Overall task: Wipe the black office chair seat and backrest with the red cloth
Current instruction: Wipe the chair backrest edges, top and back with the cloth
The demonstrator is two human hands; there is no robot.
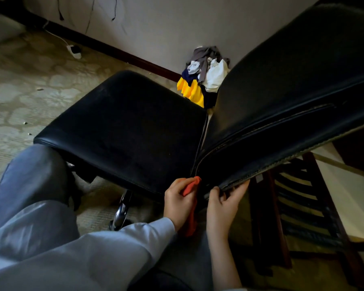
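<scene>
I get a dim picture with soft, even light and no hard-edged shadows. The wall (177, 28) and the pale floor (29, 85) at the left are the brightest parts. The black seat (126, 122) swallows nearly all detail; only a faint sheen runs along its left edge, and the backrest (292, 80) shows a dull grey gloss toward its top. Below the seat it sinks to near black, save a small glint on the chrome base (122, 208). The wide lens bows the skirting board (122, 53) and stretches the corners, which look soft. The red cloth (190, 185) and the yellow in the clothes pile (202, 80) come through strongly saturated.
</scene>
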